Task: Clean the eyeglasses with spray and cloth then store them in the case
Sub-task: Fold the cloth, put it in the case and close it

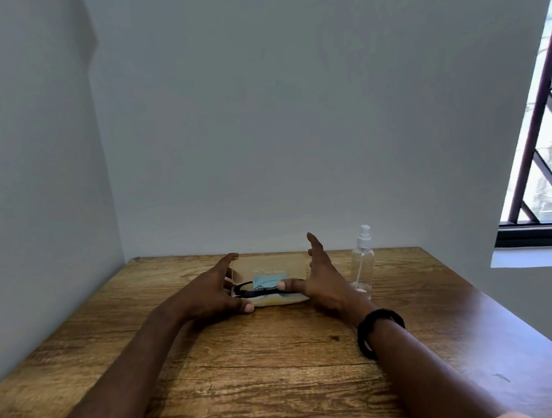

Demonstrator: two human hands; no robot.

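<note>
I see the glasses (259,290), black-framed, lying in the open case (274,299) at the far middle of the table (252,381), close to the back wall (291,105). A light blue cloth (268,280) lies in the case with them, just behind the frame; part of the frame is covered by my thumb, so I cannot make out the right lens. The tan lid of the case stands behind the cloth and carries a short line of pale lettering, too small and blurred for me to read. My left hand (213,292) is spread wide at the left end of the case, thumb tip on the table at the near edge, fingers reaching over the far side; whether they touch the lid I cannot tell. My right hand (323,278) is likewise spread, fingers raised, its thumb resting on the frame at the right end. Neither hand grips anything. A clear spray bottle (362,261) with a white nozzle stands upright just right of my right hand; no label is legible on it. A black band (379,330) circles my right wrist. A barred window (550,146) is cut off at the right edge.
</note>
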